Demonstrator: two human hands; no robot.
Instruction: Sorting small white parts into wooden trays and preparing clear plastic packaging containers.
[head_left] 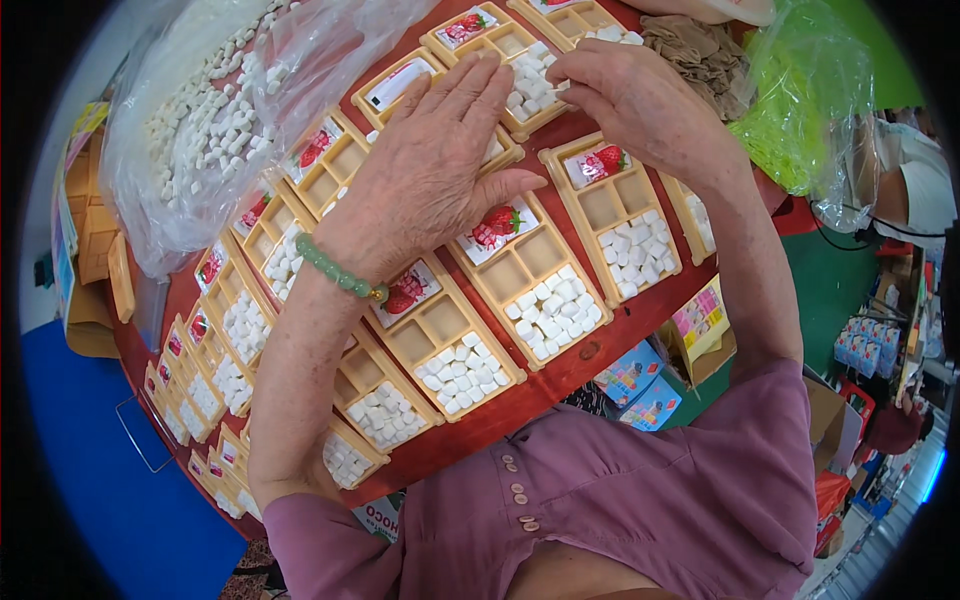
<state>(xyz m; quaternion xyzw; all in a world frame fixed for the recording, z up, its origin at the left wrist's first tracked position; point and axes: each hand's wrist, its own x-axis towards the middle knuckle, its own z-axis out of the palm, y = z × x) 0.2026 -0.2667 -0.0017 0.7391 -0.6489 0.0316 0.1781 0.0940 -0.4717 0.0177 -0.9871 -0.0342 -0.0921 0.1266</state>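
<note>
My left hand, with a green bead bracelet at the wrist, lies flat with fingers stretched out over a cream compartment tray in the back row, covering much of it. My right hand is closed, its fingertips bent together beside the small white marshmallows of a back-row tray. Whether it pinches anything is hidden. Nearer me stands a front-row cream tray with marshmallows in its large compartment and a strawberry-printed sachet at its far end.
More filled trays line the red table in two rows curving left. A clear plastic bag of loose marshmallows lies at far left. Brown crumpled cloth and a green plastic bag are at far right. Boxes stand below the front edge.
</note>
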